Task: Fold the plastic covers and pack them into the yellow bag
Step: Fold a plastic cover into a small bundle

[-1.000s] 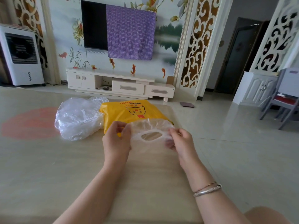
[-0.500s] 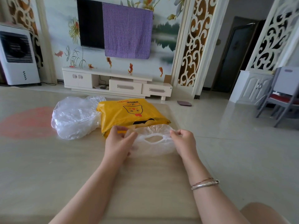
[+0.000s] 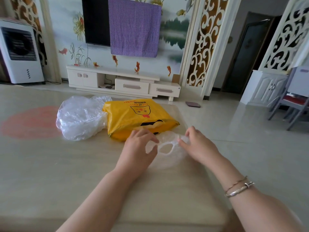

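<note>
your left hand (image 3: 137, 148) and right hand (image 3: 197, 146) each pinch the gathered rim of a clear crinkled plastic cover (image 3: 168, 156) on the beige table (image 3: 50, 173), just before the yellow plastic bag (image 3: 133, 118) toward its far edge.

Glossy pale floor (image 3: 250, 148); white TV cabinet (image 3: 123, 81); mural wall (image 3: 173, 30); TV (image 3: 96, 20) half-draped, purple cloth (image 3: 134, 27).

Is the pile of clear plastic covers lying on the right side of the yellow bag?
No, the pile of clear plastic covers lies to the left of the yellow bag, touching its left edge.
</note>
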